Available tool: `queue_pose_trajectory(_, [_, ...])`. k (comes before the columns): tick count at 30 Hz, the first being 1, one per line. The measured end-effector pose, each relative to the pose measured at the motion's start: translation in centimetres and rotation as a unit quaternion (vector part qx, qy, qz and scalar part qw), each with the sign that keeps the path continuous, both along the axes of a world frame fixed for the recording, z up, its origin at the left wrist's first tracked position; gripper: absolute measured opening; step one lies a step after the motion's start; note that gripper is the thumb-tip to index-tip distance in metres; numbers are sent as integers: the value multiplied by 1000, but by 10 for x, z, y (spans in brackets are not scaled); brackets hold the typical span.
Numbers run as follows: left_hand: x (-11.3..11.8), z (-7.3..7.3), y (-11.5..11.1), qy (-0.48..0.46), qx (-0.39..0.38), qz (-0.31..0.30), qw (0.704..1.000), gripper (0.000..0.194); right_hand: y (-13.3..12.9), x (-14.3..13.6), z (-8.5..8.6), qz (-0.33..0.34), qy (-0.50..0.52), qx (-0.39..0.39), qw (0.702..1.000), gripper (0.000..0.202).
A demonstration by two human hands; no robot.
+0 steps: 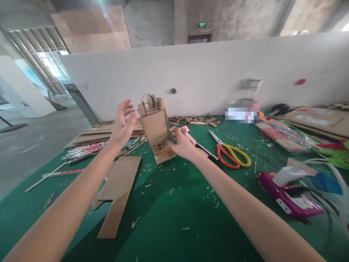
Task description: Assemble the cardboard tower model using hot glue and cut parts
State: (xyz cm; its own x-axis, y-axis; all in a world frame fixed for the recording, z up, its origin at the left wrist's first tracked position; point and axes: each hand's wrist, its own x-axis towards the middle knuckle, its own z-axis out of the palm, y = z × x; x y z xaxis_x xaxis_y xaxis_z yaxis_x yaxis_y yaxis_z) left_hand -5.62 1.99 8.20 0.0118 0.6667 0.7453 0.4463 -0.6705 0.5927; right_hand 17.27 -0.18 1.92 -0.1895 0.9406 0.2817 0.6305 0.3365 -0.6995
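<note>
A tall cardboard model [155, 131], with round discs [151, 102] and a thin wire at its top, stands slightly tilted on the table. My right hand [181, 143] holds it low on its right side, thumb against the front and the other fingers curled beside it. Just off its upper left, my left hand [125, 122] is raised with fingers apart and nothing in it. Behind my right wrist lies a pink tool [189, 137], its kind partly hidden. Scissors [229, 151] with one orange and one yellow handle rest farther right.
Cut cardboard [122, 178] lies left on the green table [163, 211], near plastic-wrapped sticks [84, 151]. Cardboard scraps [196, 120] line the white partition [201, 80]. At right are a purple power strip [291, 196] with plugs and cables, clear strands and packets [289, 136].
</note>
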Motion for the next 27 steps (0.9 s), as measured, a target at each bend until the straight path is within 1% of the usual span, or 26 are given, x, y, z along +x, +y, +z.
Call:
queue_pose_trajectory(2, [10,-12,-15,63,-21,-30,997,77,-7,4,-5,2,-58,-39,998,48])
queue_pose_trajectory(3, [16,-16,-19,74,-31,-30,996,85,-10,6,-8,1,-80,-52,995,47])
queue_pose_trajectory(4, [21,-20,-22,75,-38,-25,996,90,-13,7,-12,-2,-94,-59,994,45])
queue_pose_trajectory(6, [30,-24,-22,61,-43,-9,997,93,-15,7,-20,-4,-100,-58,993,40])
queue_pose_trajectory(9, [39,-27,-15,23,-36,11,999,84,-15,6,-29,4,-88,-48,995,40])
queue_pose_trajectory(12, [42,-25,-7,-4,-48,-3,999,75,-13,5,-34,10,-70,-49,996,41])
queue_pose_trajectory(14, [40,-24,-2,-8,-67,-19,998,73,-12,6,-33,6,-59,-57,997,44])
queue_pose_trajectory(18, [33,-21,9,-36,-84,-26,995,71,-14,11,-24,-6,-47,-75,996,48])
queue_pose_trajectory(21, [29,-20,16,-78,-89,-38,992,67,-16,11,-22,-3,-35,-77,996,35])
queue_pose_trajectory(24, [27,-20,20,-120,-90,-64,987,66,-16,8,-25,6,-17,-77,997,21])
queue_pose_trajectory(27, [27,-20,22,-156,-88,-83,980,64,-16,6,-29,9,-5,-77,997,22])
